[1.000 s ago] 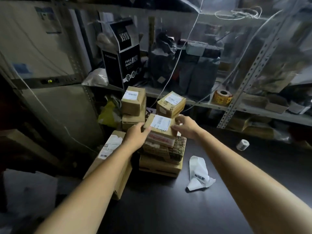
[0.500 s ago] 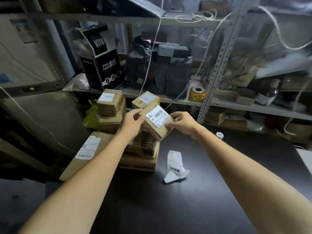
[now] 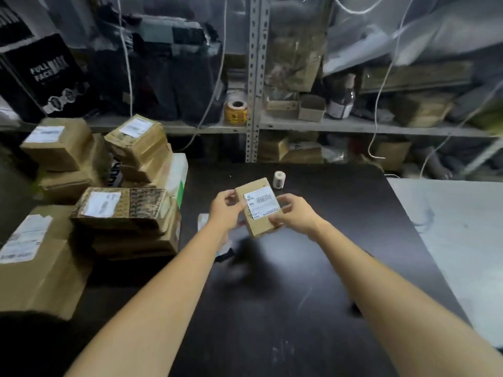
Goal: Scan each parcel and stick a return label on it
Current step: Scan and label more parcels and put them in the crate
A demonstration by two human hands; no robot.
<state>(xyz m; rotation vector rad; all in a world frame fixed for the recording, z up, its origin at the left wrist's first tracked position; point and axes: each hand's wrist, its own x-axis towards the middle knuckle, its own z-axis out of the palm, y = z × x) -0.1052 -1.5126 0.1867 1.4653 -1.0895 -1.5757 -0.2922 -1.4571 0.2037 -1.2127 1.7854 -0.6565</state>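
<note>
cardboard, likely light, stiff: pinching parcel [image 3: 258, 210] by side edges with fingers [image 3: 287, 199] of left hand [image 3: 226, 213] and right hand [image 3: 296, 213].

1. Small parcel [image 3: 258, 210] at frame centre, held clear above the dark table [image 3: 299, 281], tilted, its far end toward 11 o'clock.
2. White barcode label [image 3: 261, 202] faces up on its top.
3. Left hand [image 3: 227, 210] grips the parcel's 9 o'clock edge; right hand [image 3: 292, 213] grips the 3 o'clock edge, fingers curled round it.
4. Small white roll [image 3: 279, 180] stands on the table just beyond the parcel, at 12 o'clock.
5. Stack of labelled cardboard parcels [image 3: 122, 210] at 9 o'clock, several layers high.
6. Metal shelf [image 3: 353, 126] across 12 o'clock; yellow roll [image 3: 236, 111] stands on it.
7. Black box [image 3: 49, 74] marked "FULL FACE MASK" at 10 o'clock.
8. Pale surface [image 3: 457, 227] adjoins the table at 3 o'clock.
</note>
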